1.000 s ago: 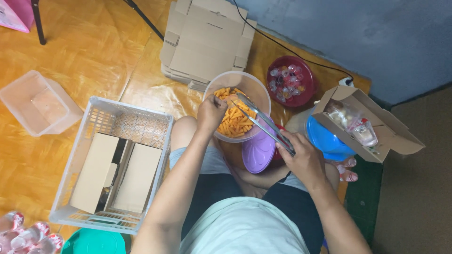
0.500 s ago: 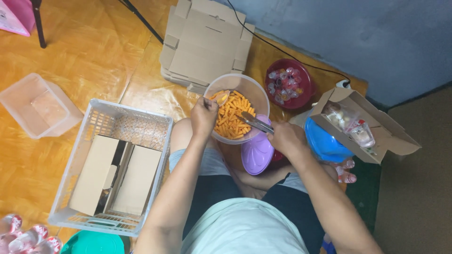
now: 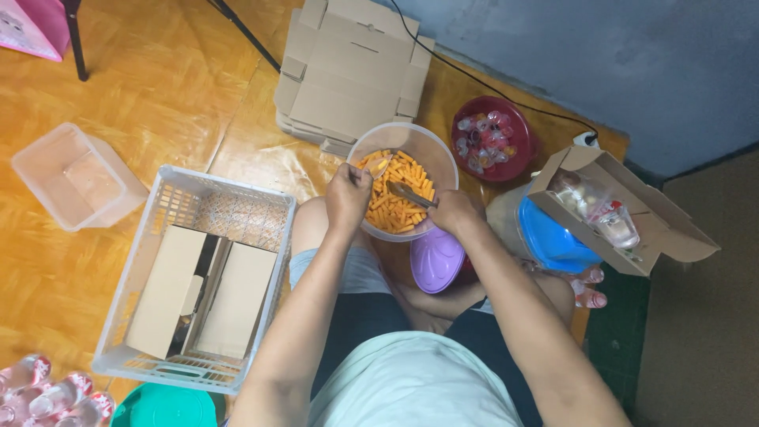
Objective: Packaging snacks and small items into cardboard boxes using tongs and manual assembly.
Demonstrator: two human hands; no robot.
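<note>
A clear round bowl (image 3: 436, 155) of orange stick snacks (image 3: 403, 198) sits on the floor in front of my knees. My left hand (image 3: 348, 194) rests at the bowl's left rim, fingers closed around a small clear cup (image 3: 379, 166). My right hand (image 3: 453, 212) is at the bowl's right rim, gripping metal tongs (image 3: 409, 194) whose tips reach into the snacks. A purple lid (image 3: 436, 259) lies just below the bowl, under my right wrist.
A white plastic crate (image 3: 198, 207) with flat cardboard boxes stands at left. A clear tub (image 3: 75, 175), a stack of folded cartons (image 3: 352, 71), a red bowl of small jellies (image 3: 492, 139), a blue lid (image 3: 553, 241) and an open cardboard box (image 3: 624, 209) surround me.
The tongs, raised above the bowl a second ago, have come down into the snacks. My right hand moved in towards the bowl; my left hand stayed at the rim.
</note>
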